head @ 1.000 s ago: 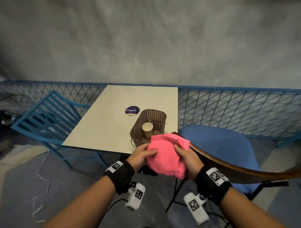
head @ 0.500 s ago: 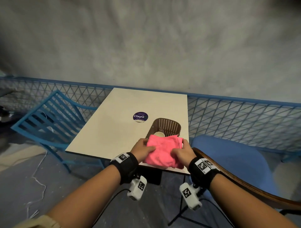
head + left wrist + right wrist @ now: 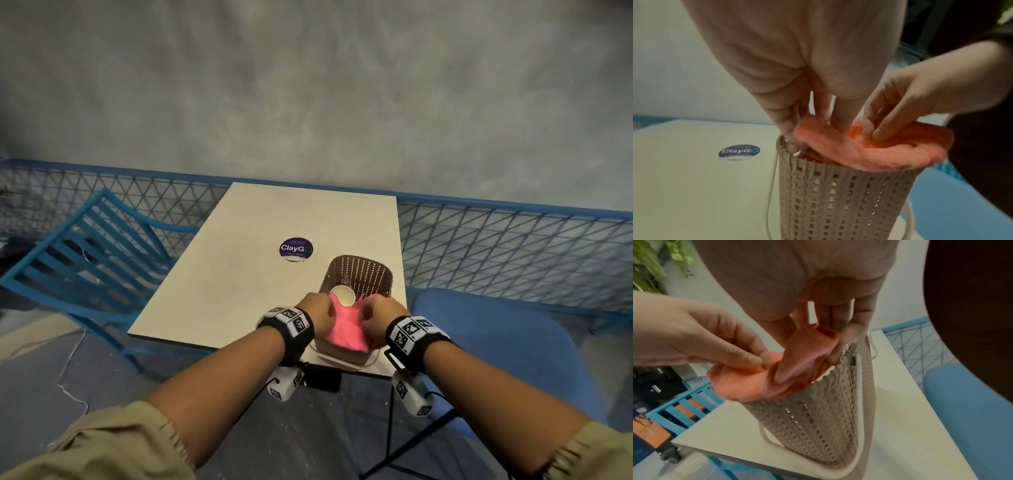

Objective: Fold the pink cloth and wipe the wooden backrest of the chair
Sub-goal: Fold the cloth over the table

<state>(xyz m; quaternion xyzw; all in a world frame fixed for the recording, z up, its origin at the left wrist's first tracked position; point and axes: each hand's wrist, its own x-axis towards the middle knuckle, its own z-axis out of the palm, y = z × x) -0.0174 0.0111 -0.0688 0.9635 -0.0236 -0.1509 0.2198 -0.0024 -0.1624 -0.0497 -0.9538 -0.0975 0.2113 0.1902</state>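
Observation:
The pink cloth, bunched in folds, lies across the near rim of the brown perforated basket on the table. My left hand pinches its left edge and my right hand pinches its right edge. In the left wrist view the left fingers reach down into the cloth at the basket's mouth. From the right wrist, thumb and fingers of the right hand hold a fold of cloth. A dark brown curved surface, probably the chair's backrest, fills the right side there; in the head view it is hidden.
A paper cup stands inside the basket. The cream table bears a round purple sticker. A blue padded seat is at the right, a blue slatted chair at the left, and blue mesh fencing behind.
Both hands carried the cloth forward from beside the wooden backrest to the table and lowered it onto the basket's near rim. The cloth is more bunched now.

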